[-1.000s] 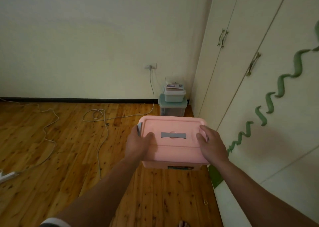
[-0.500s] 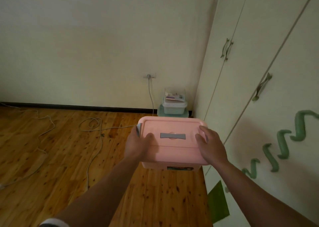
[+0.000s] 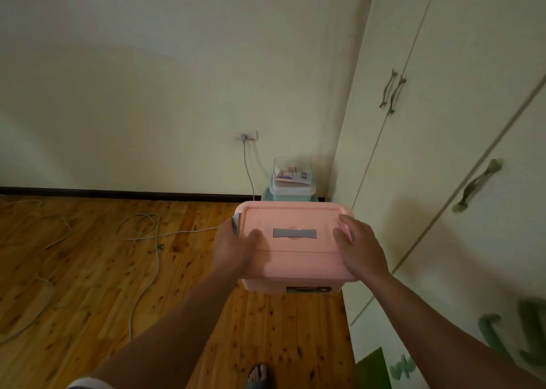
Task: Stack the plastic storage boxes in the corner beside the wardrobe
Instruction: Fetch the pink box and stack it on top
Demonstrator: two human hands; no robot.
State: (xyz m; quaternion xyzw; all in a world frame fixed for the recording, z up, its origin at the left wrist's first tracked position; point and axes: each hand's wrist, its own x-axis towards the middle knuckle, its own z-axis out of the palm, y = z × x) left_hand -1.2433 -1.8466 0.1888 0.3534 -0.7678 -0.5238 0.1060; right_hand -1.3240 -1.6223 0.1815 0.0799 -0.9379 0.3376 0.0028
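I carry a pink plastic storage box [image 3: 295, 258] with a grey lid handle in front of me, above the floor. My left hand [image 3: 236, 249] grips its left end, thumb on the lid. My right hand [image 3: 359, 248] grips its right end, thumb on the lid too. Beyond the box, in the corner beside the wardrobe [image 3: 437, 152], stands a stack: a small clear container [image 3: 292, 168] on a white-lidded box [image 3: 292, 192] on a teal box [image 3: 267, 195], mostly hidden behind the pink box.
A grey cable [image 3: 249, 170] hangs from a wall socket [image 3: 245, 135] left of the stack. Loose cord [image 3: 147, 240] coils over the wooden floor at left. My foot [image 3: 258, 374] shows at the bottom. Wardrobe doors with green handles and green stickers line the right.
I have walked closer to the corner with the pink box. The stack looks bigger, and more of it is now hidden behind the box. Both hands keep the same grip.
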